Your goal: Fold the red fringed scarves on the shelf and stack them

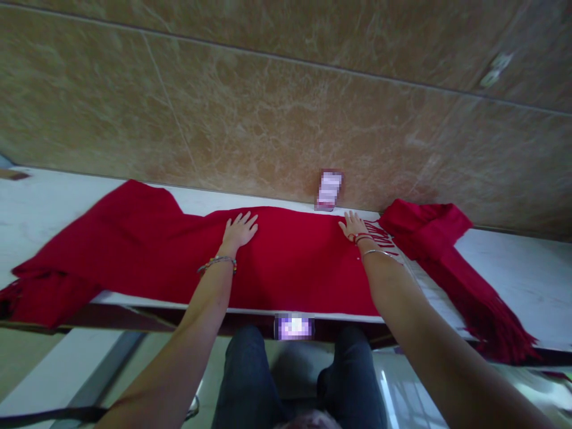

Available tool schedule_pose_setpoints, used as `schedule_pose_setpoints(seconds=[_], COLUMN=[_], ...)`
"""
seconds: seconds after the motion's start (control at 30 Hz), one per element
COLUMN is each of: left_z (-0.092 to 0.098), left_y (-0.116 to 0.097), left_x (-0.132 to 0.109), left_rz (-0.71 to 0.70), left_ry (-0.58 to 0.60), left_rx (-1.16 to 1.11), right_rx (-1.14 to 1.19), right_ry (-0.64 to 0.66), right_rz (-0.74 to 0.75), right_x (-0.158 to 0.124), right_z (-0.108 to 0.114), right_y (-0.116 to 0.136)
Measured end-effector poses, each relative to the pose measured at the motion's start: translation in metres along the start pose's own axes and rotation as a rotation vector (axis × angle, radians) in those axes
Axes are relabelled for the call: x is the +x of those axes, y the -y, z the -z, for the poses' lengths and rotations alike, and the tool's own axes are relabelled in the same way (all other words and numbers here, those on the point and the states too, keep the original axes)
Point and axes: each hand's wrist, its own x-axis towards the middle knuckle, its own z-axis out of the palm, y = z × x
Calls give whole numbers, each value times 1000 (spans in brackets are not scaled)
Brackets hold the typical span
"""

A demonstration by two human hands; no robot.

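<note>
Red scarf (286, 262) lies lengthwise along the white counter (513, 280). Left hand (239, 229) and right hand (353, 225) rest flat on its middle, fingers spread, apparently gripping nothing; right nearer its bunched end.

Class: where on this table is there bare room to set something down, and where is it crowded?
Bare table lies far left, between the scarf and the wall, and far right beyond the fringed end. The middle is crowded: left hand and right hand press flat on the scarf.
</note>
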Motion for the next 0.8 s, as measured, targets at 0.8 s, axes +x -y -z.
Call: schedule_pose_setpoints(seconds=[0.8], left_z=[2], left_y=[-2], left_x=[-1], left_rz=[96], left_ry=[-3], left_rx=[-19], right_rx=[250], right_ry=[37], right_rz=[212], right_x=[-43], right_z=[-20], right_y=[181])
